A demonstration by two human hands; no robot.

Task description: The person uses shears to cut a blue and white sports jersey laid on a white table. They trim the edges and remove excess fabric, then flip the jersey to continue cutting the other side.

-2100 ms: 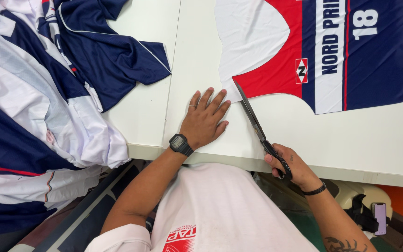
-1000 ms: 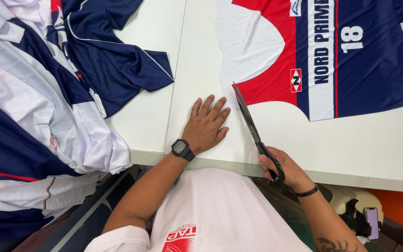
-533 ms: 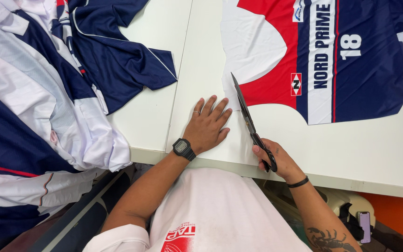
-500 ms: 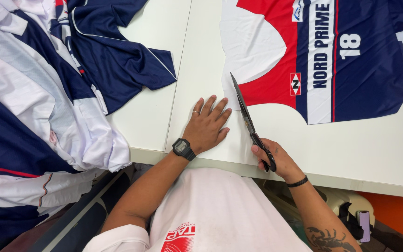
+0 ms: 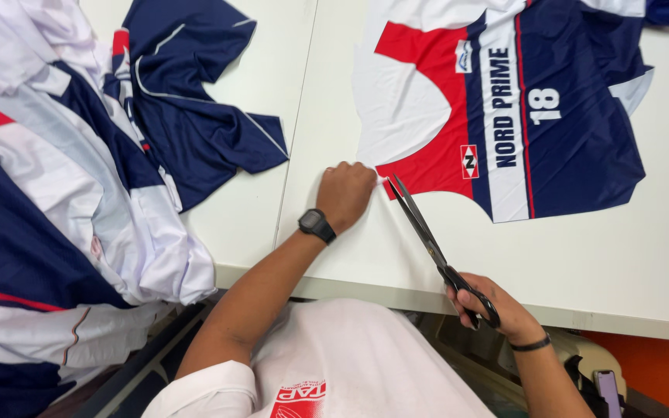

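A printed jersey panel (image 5: 505, 101) in red, white and navy lies flat on the white table (image 5: 582, 255). My left hand (image 5: 345, 193), with a black watch on the wrist, pinches the panel's lower left white edge. My right hand (image 5: 489, 306) grips the handles of long black scissors (image 5: 427, 236) at the table's near edge. The blades are slightly apart, and their tips reach the fabric edge right beside my left fingers.
A heap of navy, white and red jersey fabric (image 5: 63, 201) covers the table's left side and hangs over its near edge. A navy piece (image 5: 195, 116) lies spread beside the heap. A seam between two tabletops (image 5: 296, 131) runs away from me.
My left hand, which lay flat on the table, has moved up and closed on the panel's edge. The scissors have slid forward so that their tips meet the fabric.
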